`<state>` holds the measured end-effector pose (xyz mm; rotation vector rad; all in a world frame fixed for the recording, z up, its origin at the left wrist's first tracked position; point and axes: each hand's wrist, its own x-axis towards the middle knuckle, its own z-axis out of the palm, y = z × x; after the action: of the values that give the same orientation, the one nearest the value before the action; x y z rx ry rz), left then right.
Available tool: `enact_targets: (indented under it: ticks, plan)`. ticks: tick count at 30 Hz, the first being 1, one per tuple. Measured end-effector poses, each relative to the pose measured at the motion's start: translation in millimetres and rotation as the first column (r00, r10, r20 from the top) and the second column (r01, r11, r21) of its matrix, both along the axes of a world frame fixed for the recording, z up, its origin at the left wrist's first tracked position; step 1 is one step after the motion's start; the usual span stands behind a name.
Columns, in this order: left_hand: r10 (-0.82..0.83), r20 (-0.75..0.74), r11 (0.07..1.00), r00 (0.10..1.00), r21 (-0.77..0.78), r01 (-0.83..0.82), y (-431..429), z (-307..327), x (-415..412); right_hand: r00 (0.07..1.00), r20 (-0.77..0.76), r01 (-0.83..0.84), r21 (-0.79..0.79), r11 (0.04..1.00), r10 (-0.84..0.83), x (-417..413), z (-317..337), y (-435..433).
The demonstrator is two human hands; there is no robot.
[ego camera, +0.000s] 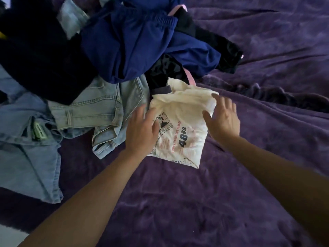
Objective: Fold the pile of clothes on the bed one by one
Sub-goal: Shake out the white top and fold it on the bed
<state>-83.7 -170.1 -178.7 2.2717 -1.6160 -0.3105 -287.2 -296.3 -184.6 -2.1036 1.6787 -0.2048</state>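
Observation:
A cream T-shirt [185, 122] with red and dark print, reading "48", lies folded into a small rectangle on the purple bedspread [178, 202]. My left hand [142, 132] lies flat along its left edge, fingers straight. Over the shirt's right edge my right hand [222, 120] has its fingers spread and relaxed; whether it touches the cloth is unclear. Neither hand grips anything. Behind the shirt rises the pile of clothes [124, 50].
The pile holds a royal-blue garment [138, 47], black clothes [41, 56], pale jeans [96, 107] and a light-blue denim piece [23, 157] at the left. A pink strap [191, 79] pokes out behind the shirt. Wrinkled bedspread stretches right and toward me.

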Motion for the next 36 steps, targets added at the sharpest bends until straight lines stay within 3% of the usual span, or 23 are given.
enact_targets:
  ticks: [3,8,10,13,16,21,28,31,36]
  plan:
    - [-0.110,0.097,0.991,0.989,0.084,0.102,-56,-13,-3,0.992,-0.006,0.123,0.199,0.972,-0.125,-10,-13,-12]
    - [-0.333,0.206,0.916,0.920,0.302,0.264,-123,-47,9,0.946,0.186,0.181,0.374,0.910,-0.265,1,-42,28]
    - [-0.409,0.181,0.869,0.894,0.377,0.321,-136,-58,8,0.904,0.248,0.211,0.449,0.868,-0.348,3,-53,42]
    - [-0.454,0.219,0.862,0.864,0.354,0.363,-142,-58,-3,0.798,0.329,0.282,0.538,0.795,-0.505,-1,-60,46]
    - [-0.453,0.321,0.881,0.832,0.306,0.362,-133,-45,-16,0.823,0.357,0.255,0.464,0.848,-0.443,-9,-49,48]
    - [-0.421,0.368,0.907,0.829,0.192,0.376,-115,-9,-41,0.886,0.351,0.212,0.271,0.939,-0.301,-40,-7,51]
    - [-0.350,0.029,0.936,0.936,0.038,0.349,-100,43,-133,0.919,0.324,0.200,0.109,0.974,-0.225,-136,63,63]
    - [-0.396,-0.092,0.918,0.914,-0.014,0.397,-100,65,-201,0.910,0.311,0.268,0.066,0.961,-0.275,-204,92,70]
    - [-0.513,-0.174,0.858,0.840,-0.101,0.503,-104,100,-325,0.863,0.345,0.369,0.068,0.927,-0.369,-327,136,87]
